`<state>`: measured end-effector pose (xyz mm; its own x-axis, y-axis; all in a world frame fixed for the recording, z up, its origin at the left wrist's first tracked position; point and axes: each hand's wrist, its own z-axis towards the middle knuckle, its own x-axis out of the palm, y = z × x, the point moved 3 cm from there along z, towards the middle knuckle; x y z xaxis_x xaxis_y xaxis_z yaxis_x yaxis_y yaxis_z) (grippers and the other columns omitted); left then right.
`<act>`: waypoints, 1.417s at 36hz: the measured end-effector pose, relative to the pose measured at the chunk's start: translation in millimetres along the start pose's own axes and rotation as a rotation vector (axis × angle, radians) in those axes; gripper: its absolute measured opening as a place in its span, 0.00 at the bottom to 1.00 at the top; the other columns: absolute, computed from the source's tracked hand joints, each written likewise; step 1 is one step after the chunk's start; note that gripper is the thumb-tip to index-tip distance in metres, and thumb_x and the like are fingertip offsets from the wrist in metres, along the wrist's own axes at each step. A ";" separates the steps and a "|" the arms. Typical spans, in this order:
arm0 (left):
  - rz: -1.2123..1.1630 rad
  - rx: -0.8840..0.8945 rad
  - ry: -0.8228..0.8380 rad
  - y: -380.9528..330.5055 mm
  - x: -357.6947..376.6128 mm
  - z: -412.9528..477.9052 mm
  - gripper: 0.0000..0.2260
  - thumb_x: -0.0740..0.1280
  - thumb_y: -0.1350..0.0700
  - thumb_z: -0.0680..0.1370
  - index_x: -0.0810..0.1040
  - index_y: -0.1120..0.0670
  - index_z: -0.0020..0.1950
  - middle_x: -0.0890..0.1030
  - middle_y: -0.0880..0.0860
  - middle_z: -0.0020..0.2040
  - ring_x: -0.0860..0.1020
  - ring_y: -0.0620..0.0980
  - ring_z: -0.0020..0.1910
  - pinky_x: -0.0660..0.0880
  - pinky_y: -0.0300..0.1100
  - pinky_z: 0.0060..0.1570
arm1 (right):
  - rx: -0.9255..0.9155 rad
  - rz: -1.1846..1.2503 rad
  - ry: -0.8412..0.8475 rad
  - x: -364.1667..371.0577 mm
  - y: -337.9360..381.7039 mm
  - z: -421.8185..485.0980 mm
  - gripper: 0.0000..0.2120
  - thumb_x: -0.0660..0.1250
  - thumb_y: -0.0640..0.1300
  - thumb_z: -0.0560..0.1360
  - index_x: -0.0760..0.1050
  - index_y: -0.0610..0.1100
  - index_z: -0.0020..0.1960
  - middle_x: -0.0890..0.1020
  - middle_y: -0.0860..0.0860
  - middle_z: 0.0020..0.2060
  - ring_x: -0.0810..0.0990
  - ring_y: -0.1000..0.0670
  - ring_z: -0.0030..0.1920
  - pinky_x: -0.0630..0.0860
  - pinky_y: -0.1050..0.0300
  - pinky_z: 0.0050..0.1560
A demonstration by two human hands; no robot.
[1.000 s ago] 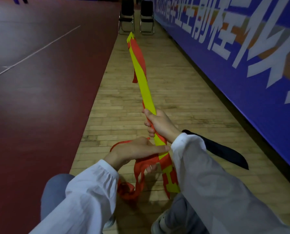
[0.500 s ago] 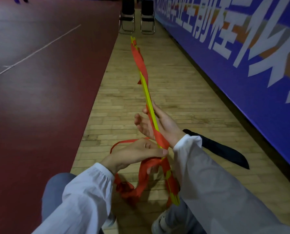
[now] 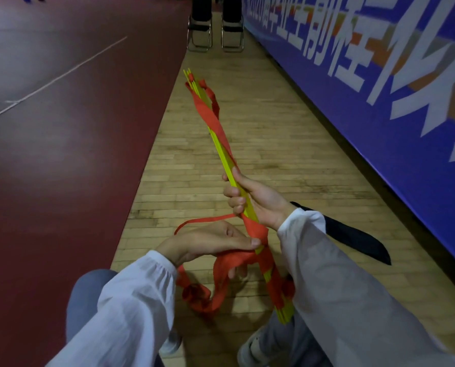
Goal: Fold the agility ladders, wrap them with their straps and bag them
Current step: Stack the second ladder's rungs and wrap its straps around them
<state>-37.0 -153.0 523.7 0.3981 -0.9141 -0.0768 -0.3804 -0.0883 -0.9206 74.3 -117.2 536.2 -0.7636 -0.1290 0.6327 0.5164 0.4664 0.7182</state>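
orange strap (image 3: 208, 115) spirals round a folded yellow agility ladder (image 3: 222, 152), held at a slant above the wooden floor (image 3: 274, 128) of a sports hall by a person in white sleeves. the right hand (image 3: 255, 197) grips the ladder at about mid-length, its fingers (image 3: 233, 193) curled tight round the stacked rungs. just below, the left hand (image 3: 215, 241) pinches the strap between thumb and fingers close against the bundle, while the loose tail (image 3: 215, 295) loops down into a heap on the floor. a black bag (image 3: 353, 239) lies on the floor just beyond the right sleeve, near the blue banner (image 3: 380, 102); two folding chairs (image 3: 215, 25) stand at the far end. the wrapping looks partly done and the bagging not yet begun. to do this turn well, the rungs want holding square in the right hand, the strap drawn taut before each pass, the turns laid side by side toward the near end, and the tail kept free of twists and feet.
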 end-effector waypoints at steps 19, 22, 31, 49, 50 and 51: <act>0.087 -0.019 -0.139 -0.2 -5.2 -0.4 0.23 0.70 0.40 0.73 0.82 0.62 0.36 0.81 0.72 0.43 0.77 0.48 0.27 0.74 0.38 0.35 | -0.153 -0.192 -0.109 -0.7 -1.3 0.7 0.04 0.57 0.46 0.82 0.65 0.49 0.48 0.72 0.49 0.26 0.71 0.52 0.23 0.71 0.63 0.26; 0.067 0.023 -0.170 2.1 -3.3 1.7 0.18 0.69 0.49 0.77 0.81 0.63 0.36 0.80 0.70 0.40 0.76 0.46 0.24 0.73 0.35 0.31 | -0.159 -0.227 -0.112 -1.4 -0.3 -0.3 0.04 0.57 0.47 0.82 0.65 0.48 0.49 0.72 0.49 0.26 0.72 0.52 0.23 0.72 0.62 0.26; -0.091 0.171 -0.081 -1.7 1.1 -2.6 0.15 0.67 0.54 0.75 0.79 0.59 0.31 0.79 0.55 0.26 0.76 0.51 0.26 0.70 0.48 0.42 | -0.070 -0.014 -0.024 1.0 -1.3 -3.9 0.20 0.59 0.55 0.78 0.71 0.43 0.62 0.78 0.46 0.32 0.81 0.49 0.33 0.80 0.57 0.36; 0.041 -0.090 -0.054 3.1 -7.5 -5.9 0.20 0.67 0.41 0.74 0.81 0.57 0.35 0.82 0.54 0.31 0.78 0.44 0.27 0.71 0.32 0.30 | 0.044 -0.194 -0.069 -5.2 -11.1 6.7 0.27 0.49 0.66 0.78 0.69 0.44 0.55 0.63 0.53 0.22 0.60 0.57 0.18 0.61 0.67 0.21; 0.041 -0.107 -0.060 2.4 -7.8 -5.4 0.20 0.66 0.42 0.75 0.81 0.58 0.35 0.82 0.53 0.31 0.78 0.43 0.26 0.72 0.31 0.29 | 0.032 -0.229 -0.094 -5.7 -10.4 7.8 0.27 0.49 0.66 0.78 0.69 0.44 0.55 0.63 0.53 0.22 0.60 0.57 0.18 0.61 0.66 0.21; 0.043 -0.123 -0.069 1.4 -7.6 -5.1 0.21 0.65 0.42 0.75 0.81 0.59 0.36 0.82 0.54 0.32 0.78 0.43 0.26 0.72 0.31 0.28 | 0.018 -0.264 -0.120 -5.6 -9.9 8.7 0.26 0.50 0.66 0.78 0.69 0.44 0.55 0.63 0.53 0.22 0.60 0.57 0.18 0.61 0.66 0.21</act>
<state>-44.9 -148.2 525.0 0.4343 -0.8890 -0.1454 -0.4962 -0.1014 -0.8623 70.1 -113.4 523.0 -0.9116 -0.1439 0.3850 0.2877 0.4457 0.8477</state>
